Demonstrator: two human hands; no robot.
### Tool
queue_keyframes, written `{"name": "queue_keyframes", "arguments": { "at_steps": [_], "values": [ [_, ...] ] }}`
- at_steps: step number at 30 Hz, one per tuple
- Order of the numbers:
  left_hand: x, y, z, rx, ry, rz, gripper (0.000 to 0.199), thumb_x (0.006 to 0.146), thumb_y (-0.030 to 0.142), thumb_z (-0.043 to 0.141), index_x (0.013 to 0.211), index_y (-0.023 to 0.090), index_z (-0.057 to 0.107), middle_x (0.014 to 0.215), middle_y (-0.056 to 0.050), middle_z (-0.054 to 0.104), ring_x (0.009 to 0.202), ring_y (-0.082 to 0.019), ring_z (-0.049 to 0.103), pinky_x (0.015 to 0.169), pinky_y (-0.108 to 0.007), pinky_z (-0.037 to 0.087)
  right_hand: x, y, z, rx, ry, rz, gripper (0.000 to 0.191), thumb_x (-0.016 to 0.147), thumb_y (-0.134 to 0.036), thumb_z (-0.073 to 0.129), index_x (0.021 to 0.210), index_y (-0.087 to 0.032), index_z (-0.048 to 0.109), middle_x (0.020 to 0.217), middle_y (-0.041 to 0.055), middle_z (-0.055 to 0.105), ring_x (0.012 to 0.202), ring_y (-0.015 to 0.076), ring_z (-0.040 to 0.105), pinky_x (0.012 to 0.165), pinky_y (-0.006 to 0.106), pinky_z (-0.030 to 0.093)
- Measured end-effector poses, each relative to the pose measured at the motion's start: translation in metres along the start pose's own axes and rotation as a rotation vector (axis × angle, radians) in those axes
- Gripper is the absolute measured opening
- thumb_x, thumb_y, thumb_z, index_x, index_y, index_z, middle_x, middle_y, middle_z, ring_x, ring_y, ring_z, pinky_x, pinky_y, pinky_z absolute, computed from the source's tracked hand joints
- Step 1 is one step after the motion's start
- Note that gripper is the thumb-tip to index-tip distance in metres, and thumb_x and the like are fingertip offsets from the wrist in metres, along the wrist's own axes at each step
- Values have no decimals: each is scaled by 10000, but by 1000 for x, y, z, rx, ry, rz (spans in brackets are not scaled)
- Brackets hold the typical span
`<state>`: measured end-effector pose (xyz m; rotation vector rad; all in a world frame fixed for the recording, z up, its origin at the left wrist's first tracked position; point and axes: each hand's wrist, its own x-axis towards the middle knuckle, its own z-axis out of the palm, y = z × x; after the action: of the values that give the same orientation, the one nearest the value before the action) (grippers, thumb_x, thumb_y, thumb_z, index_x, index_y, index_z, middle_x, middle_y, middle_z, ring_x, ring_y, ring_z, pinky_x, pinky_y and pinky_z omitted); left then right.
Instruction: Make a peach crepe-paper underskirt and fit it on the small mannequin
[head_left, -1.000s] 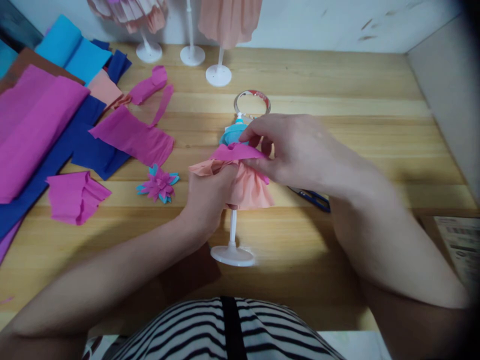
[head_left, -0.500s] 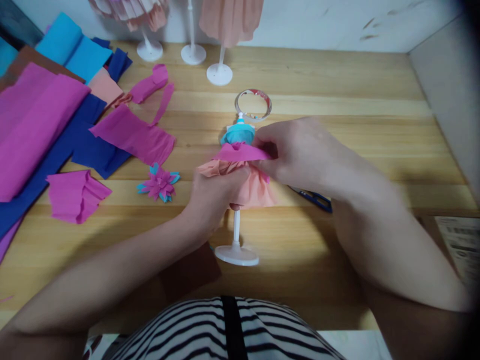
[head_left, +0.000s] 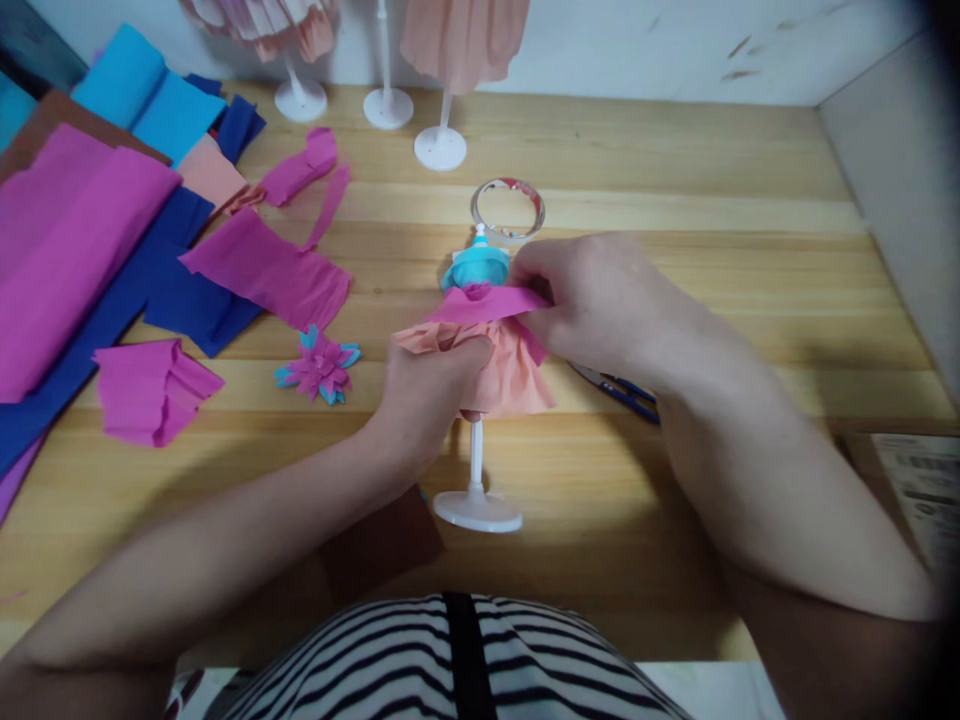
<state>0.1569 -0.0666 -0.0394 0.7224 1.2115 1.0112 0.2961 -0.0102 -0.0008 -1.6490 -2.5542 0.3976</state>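
A small dress form with a turquoise top [head_left: 480, 268] and a peach paper skirt [head_left: 517, 375] lies tilted toward me, its white round base [head_left: 478, 511] nearest. Around the waist runs a magenta paper strip [head_left: 487, 303]. My left hand [head_left: 435, 390] is closed on the peach skirt, thumb on top and the other fingers mostly hidden beneath. With thumb and forefinger, my right hand [head_left: 566, 295] pinches the right end of the magenta strip.
Scissors [head_left: 615, 392] lie partly under my right forearm. Behind the form is a tape roll [head_left: 508, 209]. Magenta paper pieces [head_left: 270, 268], a paper flower [head_left: 321, 366] and blue paper [head_left: 180, 260] are at left. White stands [head_left: 440, 148] are at the back.
My right hand has shifted slightly right, and more of the magenta strip shows at the waist's right. The white base has moved a little right; my left hand has moved slightly left.
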Motion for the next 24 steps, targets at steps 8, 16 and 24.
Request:
{"name": "queue_keyframes", "arguments": {
  "at_steps": [8, 16, 24],
  "values": [
    [1, -4, -2, -21, 26, -1, 273, 666, 192, 607, 471, 196, 416, 437, 77, 347, 383, -66, 362, 347, -195, 313, -4, 0, -7, 90, -17, -1, 123, 772, -274, 573, 696, -184, 606, 619, 29, 587, 539, 141, 440, 540, 300, 288],
    [2, -2, 0, -51, 47, -21, 227, 655, 213, 627, 507, 192, 456, 450, 74, 380, 376, -75, 390, 332, -200, 347, -7, -3, -11, 279, -10, 6, 134, 761, -150, 574, 638, -202, 585, 582, 7, 535, 550, 144, 430, 544, 306, 306],
    [-3, 7, 1, -220, 76, -133, 128, 671, 260, 682, 673, 184, 579, 584, 38, 536, 436, -84, 470, 356, -193, 363, -4, 1, -1, 604, 18, 52, 180, 771, -234, 649, 607, -206, 581, 586, -10, 524, 574, 138, 469, 545, 291, 375]
  ]
}}
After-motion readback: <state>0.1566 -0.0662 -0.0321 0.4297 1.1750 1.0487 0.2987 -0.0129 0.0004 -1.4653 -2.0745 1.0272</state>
